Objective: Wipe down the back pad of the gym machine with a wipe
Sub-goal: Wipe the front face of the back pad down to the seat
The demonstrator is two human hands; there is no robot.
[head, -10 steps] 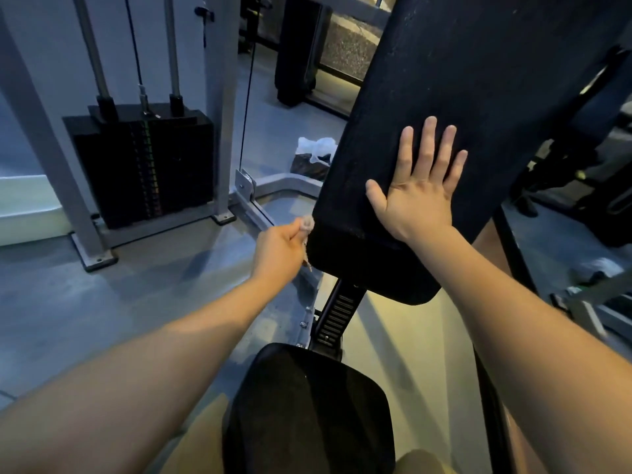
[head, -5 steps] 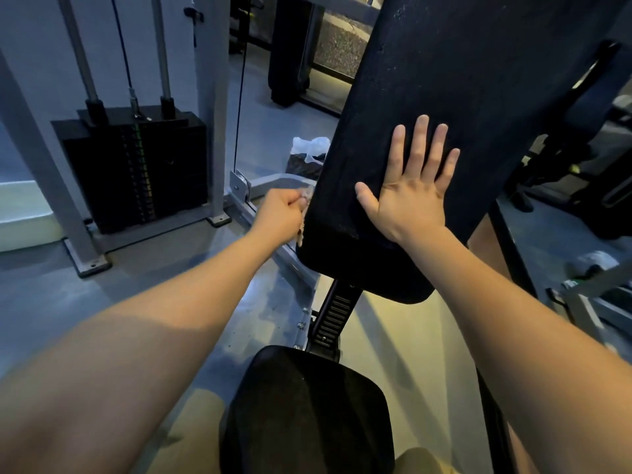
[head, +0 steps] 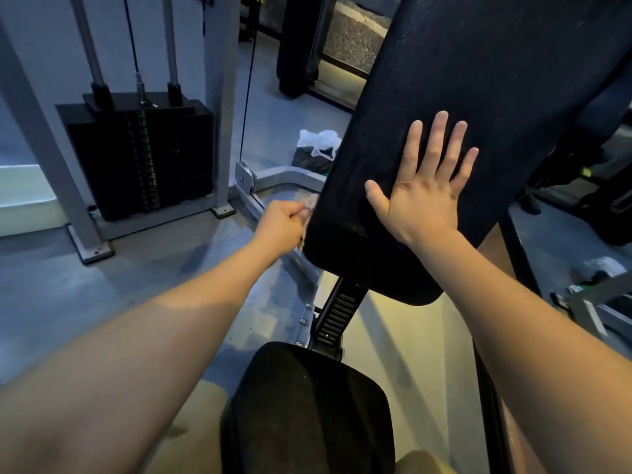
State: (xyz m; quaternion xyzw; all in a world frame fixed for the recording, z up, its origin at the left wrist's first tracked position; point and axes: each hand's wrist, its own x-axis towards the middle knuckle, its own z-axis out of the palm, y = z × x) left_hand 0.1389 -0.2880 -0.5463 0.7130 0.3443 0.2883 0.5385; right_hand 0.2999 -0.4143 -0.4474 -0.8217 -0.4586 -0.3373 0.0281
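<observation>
The back pad (head: 461, 97), dark and tilted, fills the upper right of the view, its lower end just above and beyond the seat (head: 307, 405). The left hand (head: 282, 227) is at the pad's left edge, low down, its grip closed in a fist round a crumpled wipe (head: 310, 204). Bits of the wipe show above and below the knuckles, touching the pad's edge. The right hand (head: 424, 193) lies flat on the pad's face, right of the left hand. Its grip holds nothing: the fingers are straight and spread, pointing up and away, with the thumb out to the left. Far left stands a black weight stack (head: 143, 155) in a grey frame. A pulley (head: 244, 174) sits at the frame's foot, and a bag (head: 318, 148) with white plastic on top rests on the floor (head: 51, 289) just beyond the pad's left edge.
</observation>
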